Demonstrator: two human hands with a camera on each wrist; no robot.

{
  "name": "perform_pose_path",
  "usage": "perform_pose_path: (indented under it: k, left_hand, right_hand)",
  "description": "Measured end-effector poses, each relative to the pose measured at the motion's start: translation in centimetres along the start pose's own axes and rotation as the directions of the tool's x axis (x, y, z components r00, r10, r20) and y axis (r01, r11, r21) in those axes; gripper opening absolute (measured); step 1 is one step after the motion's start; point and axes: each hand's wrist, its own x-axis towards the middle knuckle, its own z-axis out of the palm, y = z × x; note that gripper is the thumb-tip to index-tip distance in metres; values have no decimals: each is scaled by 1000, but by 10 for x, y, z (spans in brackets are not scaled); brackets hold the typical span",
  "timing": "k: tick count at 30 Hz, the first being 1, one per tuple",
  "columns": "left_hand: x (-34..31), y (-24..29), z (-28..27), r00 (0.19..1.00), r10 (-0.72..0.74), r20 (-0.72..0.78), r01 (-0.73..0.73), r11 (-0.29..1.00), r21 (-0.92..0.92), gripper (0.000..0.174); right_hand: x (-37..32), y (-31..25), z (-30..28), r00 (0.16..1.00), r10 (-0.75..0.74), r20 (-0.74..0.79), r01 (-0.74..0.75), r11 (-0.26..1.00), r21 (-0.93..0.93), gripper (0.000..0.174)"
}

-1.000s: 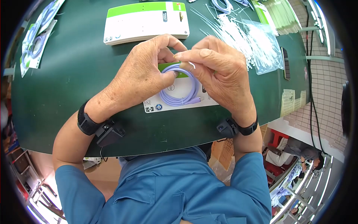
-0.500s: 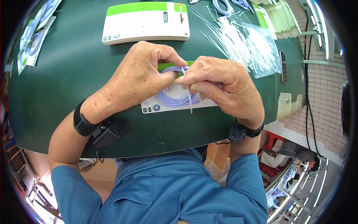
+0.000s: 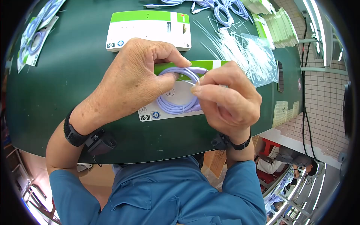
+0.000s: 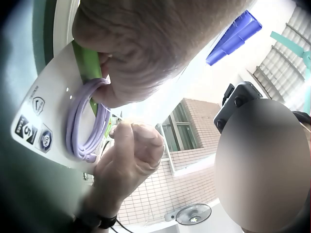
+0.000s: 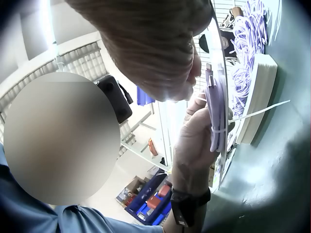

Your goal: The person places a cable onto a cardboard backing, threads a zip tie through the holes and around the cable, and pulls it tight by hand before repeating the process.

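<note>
A coil of lilac cable [image 3: 174, 108] lies against a white and green card [image 3: 144, 115], with a small tie around its lower strands. My left hand [image 3: 137, 77] grips the card and coil at the left, its thumb inside the loop. Across the coil's upper right runs a thin white cable tie [image 3: 187, 82]. Thumb and forefinger of my right hand [image 3: 232, 99] pinch that tie at the coil's right edge. Behind the card, in the right wrist view, a white tie tail [image 5: 262, 112] sticks out. One cable plug [image 3: 198, 70] shows at the upper right of the coil.
A stack of similar cards [image 3: 140, 28] stands behind the hands. Loose white cable ties [image 3: 234, 50] spill from a clear bag at right, with more lilac cables [image 3: 223, 17] behind. Carded cables [image 3: 35, 41] lie far left, another card stack [image 3: 283, 30] far right.
My right hand first went down from the coil's top with the tie, then moved right, the tie now slanting across the strands. The left hand stays on card and coil.
</note>
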Motion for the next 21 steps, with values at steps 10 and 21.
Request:
perform_pose_path:
  k: [10,21]
  left_hand:
    - [-2,2,-1,999,28,-19,-26,997,75,25]
    - [-4,-2,4,992,108,-57,-98,983,155,24]
  right_hand:
    - [-1,-6,6,997,17,-81,-17,1000,-6,35]
    - [-3,-4,6,999,49,-17,-50,997,-59,41]
